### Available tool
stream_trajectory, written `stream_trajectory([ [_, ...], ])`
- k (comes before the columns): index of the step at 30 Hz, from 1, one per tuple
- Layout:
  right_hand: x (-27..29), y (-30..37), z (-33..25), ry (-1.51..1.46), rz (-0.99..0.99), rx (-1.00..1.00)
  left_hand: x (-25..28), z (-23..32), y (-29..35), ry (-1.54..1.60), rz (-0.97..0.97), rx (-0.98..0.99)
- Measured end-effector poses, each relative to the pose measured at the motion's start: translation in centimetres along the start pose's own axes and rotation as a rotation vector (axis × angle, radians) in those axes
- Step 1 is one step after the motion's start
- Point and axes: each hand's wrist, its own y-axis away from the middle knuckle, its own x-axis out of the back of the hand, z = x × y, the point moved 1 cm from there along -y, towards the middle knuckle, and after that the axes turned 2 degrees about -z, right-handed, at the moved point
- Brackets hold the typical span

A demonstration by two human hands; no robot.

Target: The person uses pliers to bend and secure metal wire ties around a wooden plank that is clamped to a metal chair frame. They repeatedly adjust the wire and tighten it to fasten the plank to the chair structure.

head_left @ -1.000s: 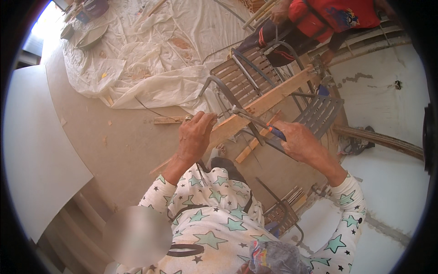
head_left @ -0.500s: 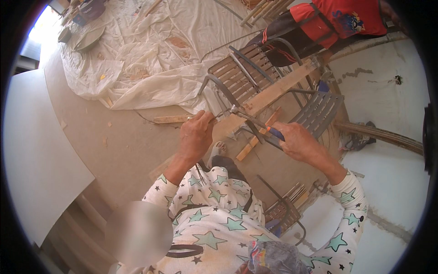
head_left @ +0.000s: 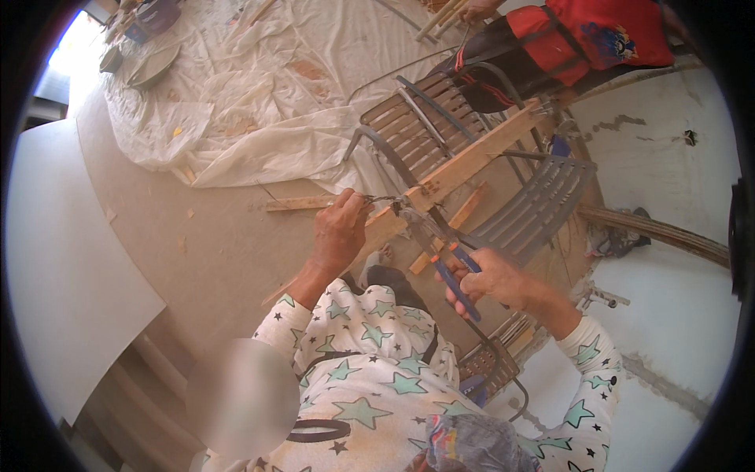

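My left hand [head_left: 340, 232] is closed in a pinch on thin dark wire [head_left: 381, 199] that runs right toward the end of a wooden plank [head_left: 487, 148]. My right hand [head_left: 503, 283] grips long steel pincers [head_left: 425, 236] with blue and orange handles. Those handles are spread apart, and the jaws sit at the wire, beside the plank. Whether the jaws touch the wire is too small to tell. The plank rests across a slatted chair [head_left: 421, 130], and another dark slatted chair [head_left: 543, 200] lies to its right.
Across from me a person in a red top [head_left: 621, 35] is beside the plank's far end. Crumpled plastic sheeting [head_left: 259, 102] covers the floor at the far left. Loose wood strips [head_left: 295, 204] lie nearby. A bundle of rods [head_left: 661, 232] leads right, and a pale panel [head_left: 71, 252] stands left.
My right hand has moved toward me and slightly left, and the pincers' handles have opened. My left hand remains near the same spot. The other person's hand has come into view at the top.
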Motion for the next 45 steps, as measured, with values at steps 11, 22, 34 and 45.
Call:
stream_trajectory([
  [11,-4.9,-3.7,6.2,-1.157,-0.616,0.181,-1.8,-1.0,0.2,0.174,0.046,0.092],
  [22,-8.5,-8.3,7.4,-1.338,-0.943,0.545,-2.0,1.2,-2.6,0.380,0.083,0.156],
  [34,-4.4,-8.3,7.8,-0.986,-0.525,0.417,2.2,-0.7,-2.9,1.047,-0.340,0.508],
  [45,-2.8,-8.4,7.1,-0.823,-0.584,0.281,4.1,-1.8,-3.3,0.921,-0.613,0.653],
])
